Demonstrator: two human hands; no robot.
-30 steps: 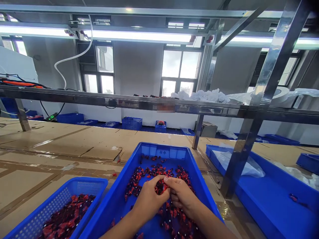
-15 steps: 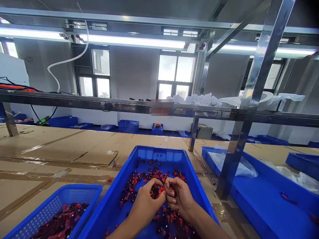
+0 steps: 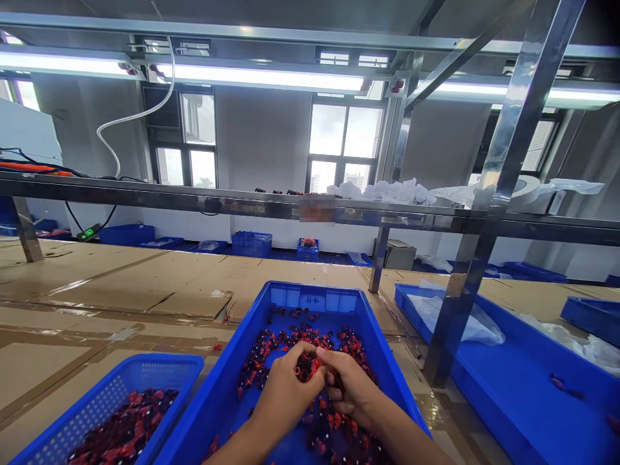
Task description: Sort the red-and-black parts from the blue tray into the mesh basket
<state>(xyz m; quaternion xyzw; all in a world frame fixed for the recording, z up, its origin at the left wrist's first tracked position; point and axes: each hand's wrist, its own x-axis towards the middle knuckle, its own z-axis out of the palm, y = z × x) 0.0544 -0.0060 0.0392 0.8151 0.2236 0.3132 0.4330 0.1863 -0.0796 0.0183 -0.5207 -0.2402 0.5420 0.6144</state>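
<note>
Cupping a small cluster of red-and-black parts (image 3: 306,365) in our left hand (image 3: 287,389), we have its thumb and forefinger curled around them in a ring. Our right hand (image 3: 356,384) meets it at the tips, its thumb extended towards the left forefinger and its other fingers bent in; we cannot tell just what these pinch, as the grip is partly hidden. Both hands are above a deep blue tray (image 3: 387,352), where many loose pieces (image 3: 261,352) of the same colours lie scattered around and beneath them. To our left, just beside the tray, stands a perforated blue basket (image 3: 58,423) with a heap of similar pieces (image 3: 128,426) in it. Taped cardboard covers the bench (image 3: 145,278). On our right, partly behind a metal post (image 3: 450,310), we see another blue tray (image 3: 508,387) with a translucent plastic bag (image 3: 479,325) towards its far end. Crumpled white plastic (image 3: 400,192) rests on the metal shelf (image 3: 145,194) ahead of us
</note>
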